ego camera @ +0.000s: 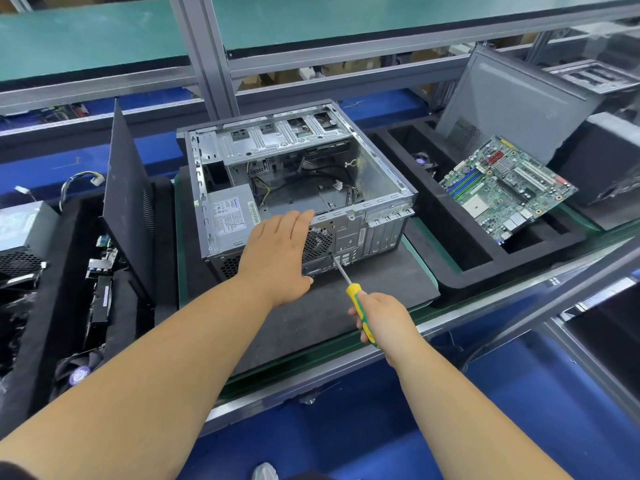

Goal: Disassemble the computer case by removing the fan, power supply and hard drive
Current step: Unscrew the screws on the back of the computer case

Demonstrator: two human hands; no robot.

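Computer case [374,188] open on surface | left hand [280,251] flat on rear panel, fingers straight | right hand [384,318] gripping screwdriver [358,299], tip at fan grille [317,242] | likely rigid, heavy, sharp-edged; hold by frame rim

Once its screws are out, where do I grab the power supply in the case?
Grip the power supply by its long side faces, coming from above through the case's open top. Its labelled face points up and is exposed; the case's rear panel blocks any approach from the near side.
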